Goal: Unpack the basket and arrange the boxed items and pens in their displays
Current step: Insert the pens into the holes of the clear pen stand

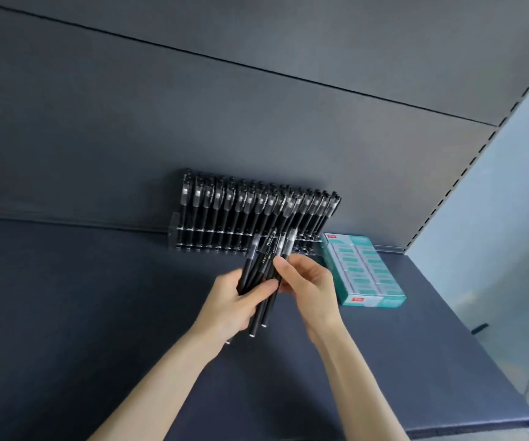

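Dark matte shelf [97,313], flat, with a dark back panel [193,122] rising behind it. One thin seam [256,70] runs across the panel, well above the pen rack [256,214]. Right of the rack the panel ends at a slotted upright [466,167], with a pale blue wall [511,186] past that. The shelf's right edge drops off to a pale floor area where a small dark object [479,328] sits; can't tell what it is. The rack is clear acrylic, stands on the shelf against the back panel, and is packed with upright black pens with clear clips. Teal box [365,272] lies flat on the shelf just beside the rack's right end, long side running from the panel toward the camera, red labels at both ends, rows of small teal-and-white packs showing on top. Pens [268,249]: a loose black bundle held in the air just in front of the rack, caps up and overlapping its lower right part, tips pointing down toward the camera. Left hand [234,303] has its grip clamped round the bundle's lower half, thumb across the front. Right hand [310,284] comes in from the box side, grip closed on the bundle's upper part, index fingertip on a barrel; can't tell which single pen it has. Both forearms are bare.
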A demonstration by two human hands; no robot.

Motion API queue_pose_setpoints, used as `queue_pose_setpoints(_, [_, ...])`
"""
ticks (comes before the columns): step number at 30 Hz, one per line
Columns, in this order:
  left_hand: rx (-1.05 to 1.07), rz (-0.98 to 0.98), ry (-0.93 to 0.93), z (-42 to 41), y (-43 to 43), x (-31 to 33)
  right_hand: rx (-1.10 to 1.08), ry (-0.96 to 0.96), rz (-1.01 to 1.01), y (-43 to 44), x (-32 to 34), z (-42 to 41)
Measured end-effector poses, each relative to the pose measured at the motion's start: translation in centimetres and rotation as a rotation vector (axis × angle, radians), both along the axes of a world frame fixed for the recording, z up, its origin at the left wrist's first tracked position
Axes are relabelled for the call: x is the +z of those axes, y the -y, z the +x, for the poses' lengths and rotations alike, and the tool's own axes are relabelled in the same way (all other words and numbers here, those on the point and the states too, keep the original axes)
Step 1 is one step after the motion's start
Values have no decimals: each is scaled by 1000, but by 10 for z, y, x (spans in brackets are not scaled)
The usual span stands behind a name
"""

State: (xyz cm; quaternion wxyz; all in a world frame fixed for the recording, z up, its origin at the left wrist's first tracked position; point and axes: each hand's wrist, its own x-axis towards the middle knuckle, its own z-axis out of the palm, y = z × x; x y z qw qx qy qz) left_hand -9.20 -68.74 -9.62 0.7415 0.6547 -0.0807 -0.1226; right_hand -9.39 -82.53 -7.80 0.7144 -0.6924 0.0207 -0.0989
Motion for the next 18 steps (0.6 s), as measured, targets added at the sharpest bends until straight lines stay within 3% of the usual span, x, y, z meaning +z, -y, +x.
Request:
queue_pose_setpoints(10, [263, 165, 70, 23, 45, -8, -90, 134, -132, 62, 10, 36])
queue_pose_setpoints(18, [257, 6, 89, 44, 41, -9, -177, 331, -224, 66, 26, 76])
